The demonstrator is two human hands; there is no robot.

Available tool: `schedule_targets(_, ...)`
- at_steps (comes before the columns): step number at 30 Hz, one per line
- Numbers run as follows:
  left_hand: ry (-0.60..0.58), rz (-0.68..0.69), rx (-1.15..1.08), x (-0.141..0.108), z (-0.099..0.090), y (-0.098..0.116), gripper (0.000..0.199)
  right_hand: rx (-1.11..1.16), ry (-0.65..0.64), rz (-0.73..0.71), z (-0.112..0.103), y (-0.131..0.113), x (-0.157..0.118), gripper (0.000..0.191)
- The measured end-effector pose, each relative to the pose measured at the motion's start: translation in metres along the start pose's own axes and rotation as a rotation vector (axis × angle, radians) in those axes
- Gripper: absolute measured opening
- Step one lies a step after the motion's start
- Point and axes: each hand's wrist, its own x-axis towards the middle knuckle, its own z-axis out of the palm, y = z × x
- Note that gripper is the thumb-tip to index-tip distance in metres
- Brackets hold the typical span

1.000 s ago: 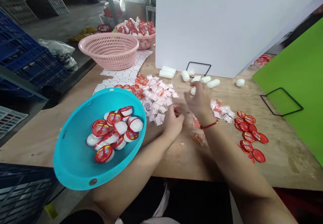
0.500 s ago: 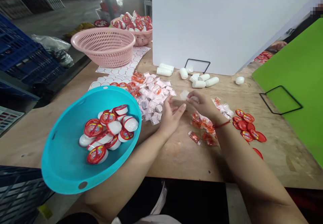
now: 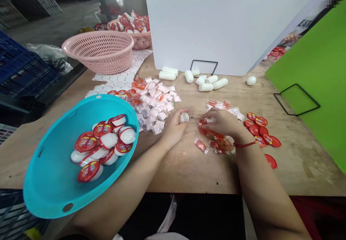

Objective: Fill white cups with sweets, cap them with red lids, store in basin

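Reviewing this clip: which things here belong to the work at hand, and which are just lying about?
Part of the work: left hand holding a white capsule; right hand on red sachets; pale sachets; red lids; teal bowl of lidded capsules.

Lying about: pink basket; green board; blue crate.

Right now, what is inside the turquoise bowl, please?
The turquoise bowl holds white pods with red printed lids; the lower pods and the bowl floor under them are covered.

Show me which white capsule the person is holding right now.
The white capsule held at the fingertips of the left hand. The other capsules lie loose on the table in front of the white board.
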Motion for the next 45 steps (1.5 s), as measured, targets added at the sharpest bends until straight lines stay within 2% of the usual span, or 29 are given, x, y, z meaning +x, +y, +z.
schedule_targets(4,-0.041,-0.024,0.012,-0.003,0.005,-0.004,0.042,-0.079,-0.04,-0.007,0.009,-0.006,-0.001,0.023)
schedule_targets(8,-0.049,-0.052,-0.025,-0.004,0.008,-0.007,0.041,-0.067,0.046,0.024,0.012,-0.01,0.0,0.019)
schedule_targets(12,-0.054,-0.057,-0.032,-0.004,0.008,-0.006,0.041,0.27,0.216,0.073,0.013,-0.003,0.0,0.019)
schedule_targets(15,-0.061,-0.062,-0.003,-0.005,0.008,-0.005,0.037,0.485,0.28,0.12,0.011,0.004,-0.001,0.022)
schedule_targets(19,-0.073,-0.033,0.024,-0.006,0.009,-0.003,0.036,0.514,0.305,0.217,0.013,0.005,0.0,0.023)
schedule_targets(24,-0.071,-0.003,0.027,-0.008,0.01,0.002,0.033,0.71,0.24,0.206,0.022,-0.002,0.004,0.032)
schedule_targets(27,-0.076,0.009,0.067,-0.009,0.008,0.004,0.034,0.515,0.302,0.256,0.014,-0.002,0.002,0.025)
schedule_targets(28,-0.072,0.013,0.09,-0.009,0.008,0.005,0.035,0.414,0.281,0.283,0.009,-0.001,-0.001,0.022)
schedule_targets(30,-0.047,0.023,0.133,-0.009,0.006,0.005,0.037,0.291,0.125,0.313,-0.001,0.004,-0.006,0.021)
schedule_targets(32,-0.024,0.037,0.135,-0.009,0.006,0.004,0.038,0.26,-0.055,0.309,-0.008,0.01,-0.01,0.02)
schedule_targets(33,-0.023,0.046,0.112,-0.008,0.006,0.003,0.037,0.245,-0.1,0.308,-0.008,0.013,-0.011,0.018)
schedule_targets(35,-0.039,0.058,0.032,-0.007,0.008,0.002,0.038,0.198,-0.091,0.335,-0.005,0.017,-0.01,0.013)
schedule_targets(40,-0.049,0.031,-0.119,-0.006,0.011,-0.001,0.035,0.093,-0.064,0.4,0.008,0.021,-0.002,0.029)
schedule_targets(43,-0.073,0.001,-0.112,-0.006,0.011,-0.001,0.029,0.037,-0.077,0.369,0.008,0.02,-0.002,0.015)
schedule_targets(45,-0.088,-0.01,-0.114,-0.006,0.011,-0.002,0.033,0.062,-0.045,0.351,0.006,0.018,-0.003,0.007)
